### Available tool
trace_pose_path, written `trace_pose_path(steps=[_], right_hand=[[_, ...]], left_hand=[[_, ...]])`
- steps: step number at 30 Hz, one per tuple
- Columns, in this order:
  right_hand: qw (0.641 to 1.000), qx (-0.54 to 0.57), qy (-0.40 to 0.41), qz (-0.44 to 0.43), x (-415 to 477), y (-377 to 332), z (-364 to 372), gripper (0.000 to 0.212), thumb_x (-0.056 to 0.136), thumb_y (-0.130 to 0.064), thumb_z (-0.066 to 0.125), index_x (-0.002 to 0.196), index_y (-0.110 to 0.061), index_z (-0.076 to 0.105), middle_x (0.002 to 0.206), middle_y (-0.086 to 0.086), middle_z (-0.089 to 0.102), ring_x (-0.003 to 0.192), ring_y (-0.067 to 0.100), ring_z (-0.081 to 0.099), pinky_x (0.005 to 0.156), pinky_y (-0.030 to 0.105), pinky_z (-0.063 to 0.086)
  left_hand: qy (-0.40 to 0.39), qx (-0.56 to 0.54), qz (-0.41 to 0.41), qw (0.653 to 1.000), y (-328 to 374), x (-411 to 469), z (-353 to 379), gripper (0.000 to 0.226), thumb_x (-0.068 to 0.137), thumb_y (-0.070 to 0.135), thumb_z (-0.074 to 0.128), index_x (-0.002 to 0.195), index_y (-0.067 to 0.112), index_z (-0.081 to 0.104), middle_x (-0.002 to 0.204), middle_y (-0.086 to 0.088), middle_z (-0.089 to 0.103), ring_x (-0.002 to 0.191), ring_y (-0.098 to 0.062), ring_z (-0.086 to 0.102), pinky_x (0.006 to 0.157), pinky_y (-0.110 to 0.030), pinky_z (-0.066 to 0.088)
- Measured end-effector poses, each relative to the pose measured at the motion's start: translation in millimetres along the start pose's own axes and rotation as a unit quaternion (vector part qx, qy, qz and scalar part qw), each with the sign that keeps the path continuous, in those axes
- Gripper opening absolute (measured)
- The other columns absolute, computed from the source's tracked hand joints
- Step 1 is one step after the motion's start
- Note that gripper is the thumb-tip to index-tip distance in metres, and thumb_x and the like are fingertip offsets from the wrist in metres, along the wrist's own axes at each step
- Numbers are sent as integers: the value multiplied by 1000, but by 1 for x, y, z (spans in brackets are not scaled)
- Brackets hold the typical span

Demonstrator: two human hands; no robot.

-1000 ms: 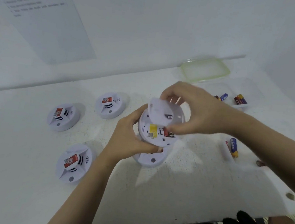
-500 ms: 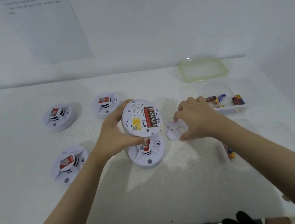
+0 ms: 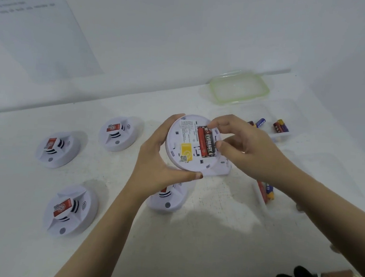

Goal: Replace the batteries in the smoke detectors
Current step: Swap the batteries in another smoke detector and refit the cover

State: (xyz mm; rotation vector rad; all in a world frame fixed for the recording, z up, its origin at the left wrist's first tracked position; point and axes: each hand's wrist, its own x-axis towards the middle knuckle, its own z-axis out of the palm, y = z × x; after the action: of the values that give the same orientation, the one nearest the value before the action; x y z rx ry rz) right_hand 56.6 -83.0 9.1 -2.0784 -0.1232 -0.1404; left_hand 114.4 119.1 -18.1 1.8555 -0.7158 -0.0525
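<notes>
Head view. Left hand (image 3: 160, 158) curled round rim of smoke detector (image 3: 183, 143), back upward, raised over table (image 3: 212, 240) centre. Right hand (image 3: 249, 148), fingers bent, index tip and thumb pinching 2 batteries (image 3: 206, 143) seated in compartment. 4 other detectors (image 3: 120, 134) at 6 to 9 o'clock; spare cells (image 3: 281, 126) at 2 o'clock.

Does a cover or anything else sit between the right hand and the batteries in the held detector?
Nothing visible does. The batteries lie bare in the open back of the smoke detector, which the left hand holds. The right hand has its fingertips at their far end.
</notes>
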Motion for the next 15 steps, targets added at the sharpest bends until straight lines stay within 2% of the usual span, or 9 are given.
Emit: trace_pose_path(steps=[3, 6, 8, 11, 13, 15], right_hand=[[1000, -14, 21, -1, -7, 2, -10, 26, 91, -15, 54, 108, -33, 52, 114, 1, 63, 78, 13, 70, 67, 37, 58], [999, -27, 34, 1, -12, 5, -23, 22, 89, -15, 58, 107, -25, 52, 111, 1, 65, 75, 13, 69, 62, 32, 57], [998, -47, 38, 0, -14, 7, -33, 23, 87, -18, 61, 107, -23, 51, 107, -1, 65, 73, 14, 68, 62, 29, 56], [997, -67, 48, -1, -18, 11, -46, 24, 84, -18, 65, 105, -21, 53, 97, -10, 64, 70, 12, 66, 62, 29, 55], [996, -69, 53, -6, -20, 13, -54, 24, 83, -17, 66, 104, -21, 53, 95, -9, 65, 67, 15, 66, 62, 32, 55], [995, -77, 57, -7, -21, 14, -62, 24, 83, -16, 66, 103, -21, 54, 95, -6, 66, 66, 18, 66, 62, 33, 53]], left_hand=[[-9, -10, 6, 1000, 9, 6, 15, 96, 52, 32, 89, 137, 12, 47, 131, 3, 59, 124, -17, 55, 96, -24, 50], [-16, -15, 14, 1000, 15, 11, 30, 97, 52, 26, 93, 136, 11, 48, 128, 5, 60, 121, -15, 56, 94, -20, 49], [-21, -8, 22, 1000, 18, 15, 40, 93, 52, 20, 92, 134, 14, 48, 124, 14, 61, 118, -8, 57, 90, -13, 47], [-22, 3, 37, 999, 22, 21, 56, 93, 51, 20, 91, 131, 31, 43, 119, 35, 55, 113, 7, 55, 87, -6, 43], [-32, -12, 38, 999, 26, 24, 66, 90, 53, 27, 87, 127, 40, 39, 119, 38, 52, 114, 7, 55, 86, -7, 44], [-43, -34, 30, 998, 27, 27, 75, 88, 55, 26, 81, 129, 38, 35, 120, 34, 53, 114, 1, 57, 86, -12, 48]])
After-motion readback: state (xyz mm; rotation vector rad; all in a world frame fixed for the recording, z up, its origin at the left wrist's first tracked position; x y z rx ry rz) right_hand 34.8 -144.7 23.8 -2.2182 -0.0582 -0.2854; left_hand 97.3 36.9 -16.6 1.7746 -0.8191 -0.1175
